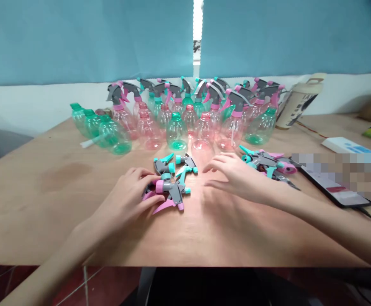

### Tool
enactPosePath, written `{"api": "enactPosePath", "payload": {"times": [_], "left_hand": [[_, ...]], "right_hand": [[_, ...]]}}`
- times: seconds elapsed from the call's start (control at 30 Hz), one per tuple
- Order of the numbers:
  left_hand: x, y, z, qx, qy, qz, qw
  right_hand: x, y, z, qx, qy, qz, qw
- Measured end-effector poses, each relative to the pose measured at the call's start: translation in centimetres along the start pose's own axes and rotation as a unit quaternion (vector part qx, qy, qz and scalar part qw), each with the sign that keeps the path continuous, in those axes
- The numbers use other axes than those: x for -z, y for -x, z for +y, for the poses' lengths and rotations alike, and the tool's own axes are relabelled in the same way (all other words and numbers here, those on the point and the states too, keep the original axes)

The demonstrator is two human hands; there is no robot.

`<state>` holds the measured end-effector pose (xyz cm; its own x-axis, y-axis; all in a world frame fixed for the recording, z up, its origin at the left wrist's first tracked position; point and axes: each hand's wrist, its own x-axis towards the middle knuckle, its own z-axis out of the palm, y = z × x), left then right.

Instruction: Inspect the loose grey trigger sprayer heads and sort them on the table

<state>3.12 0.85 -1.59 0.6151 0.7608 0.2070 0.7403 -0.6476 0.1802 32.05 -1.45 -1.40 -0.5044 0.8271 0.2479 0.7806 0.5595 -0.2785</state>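
My left hand (131, 197) rests on the wooden table (45, 204) with its fingers curled onto a grey spray head with a pink collar and pink trigger (168, 193). Beside that head lie several more grey spray heads with teal parts (175, 165). My right hand (233, 176) hovers just right of this pile, fingers stretched out and apart, holding nothing. Behind the pile stand several clear pink bottles (149, 131) and teal bottles (176, 134), some without heads and some fitted with grey heads.
Teal bottles (109, 134) lie on their sides at the back left. Another heap of spray heads (268, 163) lies right of my right hand. A phone (335, 191), a white box (347, 146) and a cream flask (300, 102) sit at the right.
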Motion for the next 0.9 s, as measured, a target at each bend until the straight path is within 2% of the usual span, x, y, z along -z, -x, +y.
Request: {"api": "enactPosePath", "payload": {"times": [0.13,0.27,0.33,0.43,0.5,0.6,0.77,0.83,0.9], "left_hand": [[-0.5,0.1,0.7,0.014,0.033,0.017,0.999],[0.0,0.3,2.1,0.036,0.079,0.068,0.994],[0.5,0.6,3.1,0.046,0.128,0.089,0.987],[0.9,0.8,4.9,0.034,0.217,0.105,0.970],[0.7,0.8,6.0,0.019,0.249,0.107,0.962],[-0.2,0.3,7.2,-0.018,0.258,0.114,0.959],[-2.8,-1.0,8.6,-0.059,0.256,0.133,0.956],[-3.8,-1.5,9.0,-0.071,0.265,0.142,0.951],[-4.6,-2.1,9.2,-0.083,0.272,0.155,0.946]], "right_hand": [[-1.6,-1.6,-2.7,-0.004,-0.071,-0.042,0.997],[-2.8,-2.4,-3.9,0.010,-0.095,-0.029,0.995],[-2.9,-2.3,-4.3,0.013,-0.147,-0.020,0.989],[-2.2,-1.5,-4.7,0.011,-0.269,-0.030,0.963],[-1.5,-0.8,-4.7,0.013,-0.314,-0.044,0.948],[-0.8,0.5,-4.3,0.003,-0.360,-0.068,0.930],[-0.4,2.3,-3.1,-0.025,-0.466,-0.096,0.879],[0.2,2.7,-2.6,-0.027,-0.455,-0.129,0.881],[1.5,2.8,-2.0,-0.030,-0.393,-0.168,0.904]]}}
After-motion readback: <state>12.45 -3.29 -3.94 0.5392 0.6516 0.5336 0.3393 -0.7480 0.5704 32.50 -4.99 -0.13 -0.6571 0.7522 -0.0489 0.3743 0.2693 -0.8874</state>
